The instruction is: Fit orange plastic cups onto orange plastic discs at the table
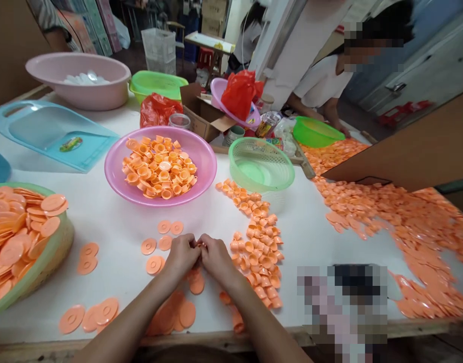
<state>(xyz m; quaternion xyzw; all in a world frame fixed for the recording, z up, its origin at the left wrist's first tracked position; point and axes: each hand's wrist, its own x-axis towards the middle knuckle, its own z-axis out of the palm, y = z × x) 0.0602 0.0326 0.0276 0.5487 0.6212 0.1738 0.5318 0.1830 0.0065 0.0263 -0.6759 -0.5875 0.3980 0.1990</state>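
My left hand (183,256) and my right hand (217,259) meet above the white table, fingers closed and fingertips pressed together. A trace of orange shows between them, likely a small orange plastic piece mostly hidden by the fingers. Flat orange discs (165,243) with a ring in the middle lie just left of my hands. More discs (187,313) are piled below my wrists. To the right, small orange plastic cups (259,241) spread in a long strip. Beyond my hands stands a pink basin (114,184) heaped with orange cups (164,175).
A green basket (67,237) full of discs stands at left. Behind are a blue scoop (38,133), a pale pink tub (103,93) and a green colander (235,169). Orange pieces (390,217) cover the right side by a cardboard panel (413,151). A co-worker (322,80) handles a green basin (316,132).
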